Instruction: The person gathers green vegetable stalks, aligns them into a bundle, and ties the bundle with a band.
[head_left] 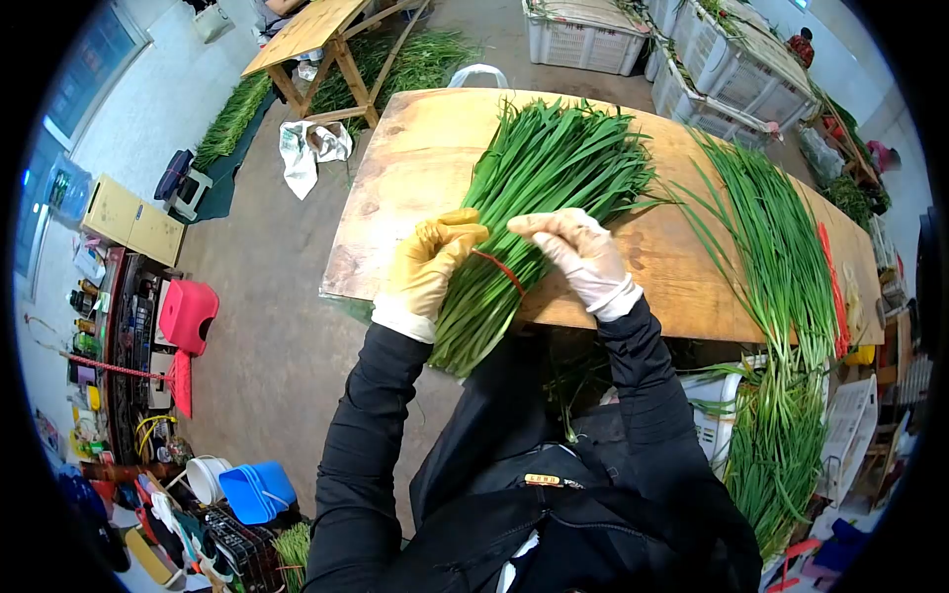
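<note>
A bundle of long green garlic chives (pixel 563 163) lies aslant on the wooden table, its cut stems reaching over the near edge. Around its lower part runs a thin red tie (pixel 502 271). My left hand (pixel 433 262), in a yellowish glove, is closed at the bundle's left side, close to the tie's upper end. Over the bundle's right side, my right hand (pixel 578 255) wears a whitish glove, with fingertips pinched together. Whatever either hand's fingers hold is too small or hidden to make out.
More chives (pixel 776 237) lie along the right of the wooden table (pixel 395 188), beside red ties (pixel 836 296). A white crate (pixel 717 410) with chives stands below. Stacked white crates (pixel 583 44) are behind. A pink stool (pixel 188 314) and blue bucket (pixel 257 491) stand left.
</note>
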A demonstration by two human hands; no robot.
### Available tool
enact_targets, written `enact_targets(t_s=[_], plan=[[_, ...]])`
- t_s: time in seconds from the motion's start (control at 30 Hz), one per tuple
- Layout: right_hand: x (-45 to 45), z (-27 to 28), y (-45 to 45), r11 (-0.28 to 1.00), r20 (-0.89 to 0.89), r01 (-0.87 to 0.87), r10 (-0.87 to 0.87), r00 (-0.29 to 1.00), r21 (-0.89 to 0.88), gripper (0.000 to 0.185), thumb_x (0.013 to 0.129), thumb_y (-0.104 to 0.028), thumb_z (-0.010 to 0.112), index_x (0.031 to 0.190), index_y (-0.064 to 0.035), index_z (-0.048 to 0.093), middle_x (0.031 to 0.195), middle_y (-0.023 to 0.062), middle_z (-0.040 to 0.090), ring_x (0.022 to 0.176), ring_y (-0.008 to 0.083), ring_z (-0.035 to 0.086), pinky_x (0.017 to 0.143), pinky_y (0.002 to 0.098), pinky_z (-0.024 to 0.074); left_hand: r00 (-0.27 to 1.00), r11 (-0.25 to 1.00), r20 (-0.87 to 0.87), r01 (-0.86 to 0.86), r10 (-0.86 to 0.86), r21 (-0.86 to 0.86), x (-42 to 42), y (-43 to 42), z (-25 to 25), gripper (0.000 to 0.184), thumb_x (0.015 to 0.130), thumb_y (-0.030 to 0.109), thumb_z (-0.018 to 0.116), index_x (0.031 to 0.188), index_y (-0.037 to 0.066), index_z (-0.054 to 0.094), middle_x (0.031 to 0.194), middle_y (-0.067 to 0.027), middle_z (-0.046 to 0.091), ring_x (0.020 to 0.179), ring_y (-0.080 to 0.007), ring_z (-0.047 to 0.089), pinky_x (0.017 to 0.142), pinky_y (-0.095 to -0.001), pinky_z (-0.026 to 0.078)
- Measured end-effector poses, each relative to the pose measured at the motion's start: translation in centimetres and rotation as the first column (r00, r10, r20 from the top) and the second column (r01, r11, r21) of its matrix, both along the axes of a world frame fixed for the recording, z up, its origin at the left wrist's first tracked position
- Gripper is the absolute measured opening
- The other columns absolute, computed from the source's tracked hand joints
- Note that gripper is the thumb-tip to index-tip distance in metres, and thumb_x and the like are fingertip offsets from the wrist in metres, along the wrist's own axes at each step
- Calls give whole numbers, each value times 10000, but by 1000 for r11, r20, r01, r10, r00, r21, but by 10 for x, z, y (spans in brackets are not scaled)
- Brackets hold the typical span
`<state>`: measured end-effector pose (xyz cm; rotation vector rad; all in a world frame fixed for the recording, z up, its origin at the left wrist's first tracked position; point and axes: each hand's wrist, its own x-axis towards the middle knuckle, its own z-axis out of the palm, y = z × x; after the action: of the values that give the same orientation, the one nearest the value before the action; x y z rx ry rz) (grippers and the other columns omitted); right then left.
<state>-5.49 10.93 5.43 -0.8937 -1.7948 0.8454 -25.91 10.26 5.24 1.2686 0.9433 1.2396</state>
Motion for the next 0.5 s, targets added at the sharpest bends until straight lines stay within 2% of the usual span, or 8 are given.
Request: enact_targets(t_s=[0.1,0.17,0.2,0.23,0.3,0.37,0.43,0.5], plan=[[-10,8,-2,980,332,-73,7,943,185,300,740,-163,637,1022,-68,602,891,65,601,821,201,534,779,304,419,998,998,18,-54,54,-40,-3,-1,3,94,813,45,563,889,7,605,1065,-73,562,830,-90,523,758,-209,412],[-24,6,0,985,349,-6,-54,936,171,278,711,-189,657,964,-79,629,778,51,586,794,212,529,726,318,421,997,997,6,-77,77,3,-4,-5,2,146,804,54,576,937,-6,579,1081,-98,551,877,-132,531,778,-237,420],[-27,2,3,982,323,-8,-54,945,189,235,711,-186,653,927,-95,638,756,51,566,769,216,521,705,321,417,962,958,-217,-106,168,268,-4,-11,6,220,783,75,603,981,-7,553,1084,-122,546,900,-178,537,796,-270,425],[-30,-1,5,978,295,-8,-54,954,207,192,712,-182,649,890,-111,647,735,52,546,744,220,513,683,325,414,866,856,-398,-63,302,512,-3,-17,8,302,762,96,631,1026,-8,527,1087,-146,541,924,-225,544,814,-302,430],[-35,-2,9,974,262,-7,-54,964,226,114,715,-144,645,817,-96,659,694,46,540,703,206,508,643,317,414,422,907,-832,51,360,418,6,-37,29,827,598,339,745,1200,-71,352,1212,-247,413,1125,-355,412,948,-393,334],[-37,-4,9,997,76,40,-45,996,71,101,714,-115,644,808,-80,657,665,48,540,682,202,513,635,309,415,148,951,-940,-53,309,304,26,-47,29,1009,545,410,758,1266,-71,241,1284,-263,326,1175,-364,354,995,-391,272],[-44,1,9,993,-51,67,-62,997,99,82,720,-110,644,789,-69,658,695,54,579,696,191,535,640,292,418,-25,969,-970,-52,242,243,43,-48,27,1085,545,490,725,1286,-92,187,1324,-246,274,1202,-340,321,1001,-393,250],[-39,5,5,983,28,117,-122,992,142,96,728,-137,645,798,-75,670,710,55,595,687,185,543,640,286,423,-98,944,-939,27,329,328,45,-55,15,1052,549,492,704,1293,-69,215,1334,-219,276,1197,-303,327,1004,-373,240]])
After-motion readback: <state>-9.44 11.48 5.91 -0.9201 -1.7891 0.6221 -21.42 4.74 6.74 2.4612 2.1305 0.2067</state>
